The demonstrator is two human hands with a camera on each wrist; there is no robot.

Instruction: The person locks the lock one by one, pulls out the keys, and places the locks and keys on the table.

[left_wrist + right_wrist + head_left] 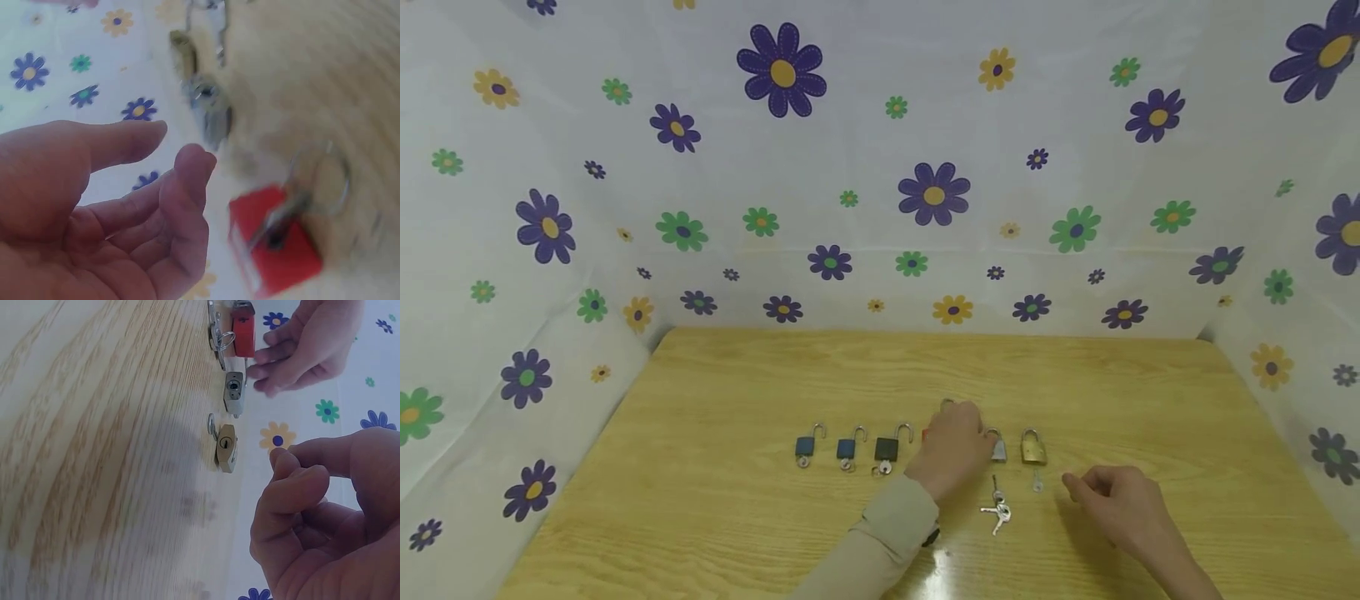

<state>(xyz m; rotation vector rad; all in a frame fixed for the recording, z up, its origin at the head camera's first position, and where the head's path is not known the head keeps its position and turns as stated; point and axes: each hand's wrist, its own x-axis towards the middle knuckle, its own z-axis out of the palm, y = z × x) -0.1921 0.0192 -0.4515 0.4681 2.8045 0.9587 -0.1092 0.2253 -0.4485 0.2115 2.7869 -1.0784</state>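
Observation:
My left hand (951,446) reaches over the red padlock (297,265), mostly covering it in the head view. Thumb and fingertips are apart with nothing between them. A key (275,228) on a ring sits in the red lock. Right of that hand lies the grey padlock (998,452), its shackle partly behind the fingers; a bunch of keys (999,512) lies in front of it. My right hand (1120,504) hovers at the right, fingers loosely curled, holding nothing. Nearest to it are the brass padlock (1033,452) and a small key (1037,481).
To the left, two blue padlocks (805,447) and a dark green padlock (886,450) stand in the same row, shackles raised, keys at their lower ends. The wooden table (722,525) ends at a flower-print cloth (850,142) on the back and sides.

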